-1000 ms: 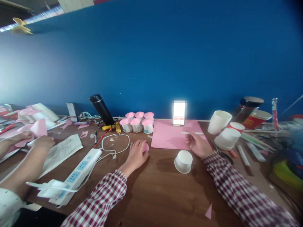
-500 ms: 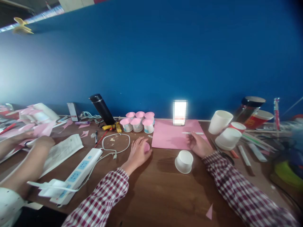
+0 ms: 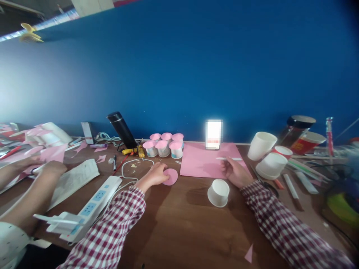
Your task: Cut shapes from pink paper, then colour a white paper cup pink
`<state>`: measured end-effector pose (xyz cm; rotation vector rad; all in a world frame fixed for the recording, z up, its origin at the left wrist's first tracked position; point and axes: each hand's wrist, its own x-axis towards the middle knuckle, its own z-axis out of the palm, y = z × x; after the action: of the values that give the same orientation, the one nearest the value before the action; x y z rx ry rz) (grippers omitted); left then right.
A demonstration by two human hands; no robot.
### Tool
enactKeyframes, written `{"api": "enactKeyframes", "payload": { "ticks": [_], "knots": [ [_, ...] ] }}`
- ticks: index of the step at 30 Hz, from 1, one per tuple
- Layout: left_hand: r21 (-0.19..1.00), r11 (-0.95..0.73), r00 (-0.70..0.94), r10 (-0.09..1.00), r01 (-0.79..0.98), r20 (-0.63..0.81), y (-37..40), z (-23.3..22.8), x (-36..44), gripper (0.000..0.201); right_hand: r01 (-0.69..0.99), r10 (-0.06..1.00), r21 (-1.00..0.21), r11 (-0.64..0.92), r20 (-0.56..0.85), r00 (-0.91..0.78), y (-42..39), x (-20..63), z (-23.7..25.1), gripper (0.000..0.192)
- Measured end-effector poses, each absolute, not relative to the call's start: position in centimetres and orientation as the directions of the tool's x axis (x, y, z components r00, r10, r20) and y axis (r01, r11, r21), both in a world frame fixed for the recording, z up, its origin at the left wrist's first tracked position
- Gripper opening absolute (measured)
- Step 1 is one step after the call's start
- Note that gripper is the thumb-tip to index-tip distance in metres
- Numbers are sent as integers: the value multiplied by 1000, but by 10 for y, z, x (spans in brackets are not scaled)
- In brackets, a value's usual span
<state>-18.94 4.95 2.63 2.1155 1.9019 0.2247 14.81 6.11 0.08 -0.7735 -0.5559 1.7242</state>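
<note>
My left hand (image 3: 157,174) pinches the left edge of a round pink paper disc (image 3: 171,177), whose face is turned toward me just above the desk. My right hand (image 3: 234,171), by the right side of a pink paper sheet (image 3: 199,160), has its fingers curled around a slim white pen (image 3: 237,159) that lies roughly level. Between the hands and nearer to me, a white paper cup (image 3: 219,193) stands upside down. Several small cups with pink tops (image 3: 162,148) are grouped behind my left hand.
A bright phone (image 3: 213,134) stands at the wall. White paper cups (image 3: 262,145) and markers (image 3: 291,186) lie to the right. A power strip (image 3: 92,203), a cable and a black flask (image 3: 122,130) are left. At far left, another person's hands (image 3: 50,170) handle pink paper.
My left hand has shifted a little left and turned, so the pink disc now shows its full face. My right hand and the upturned cup look unmoved.
</note>
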Motion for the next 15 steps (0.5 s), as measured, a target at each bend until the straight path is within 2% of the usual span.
{"api": "enactKeyframes", "payload": {
  "ticks": [8, 15],
  "knots": [
    [318, -24, 94, 974, 948, -208, 59, 33, -191, 30, -644, 962, -714, -274, -215, -171, 60, 148, 1, 9],
    [320, 27, 58, 966, 947, -253, 60, 37, -190, 39, -645, 962, -714, -272, -218, -164, 61, 148, 1, 11]
  ]
}}
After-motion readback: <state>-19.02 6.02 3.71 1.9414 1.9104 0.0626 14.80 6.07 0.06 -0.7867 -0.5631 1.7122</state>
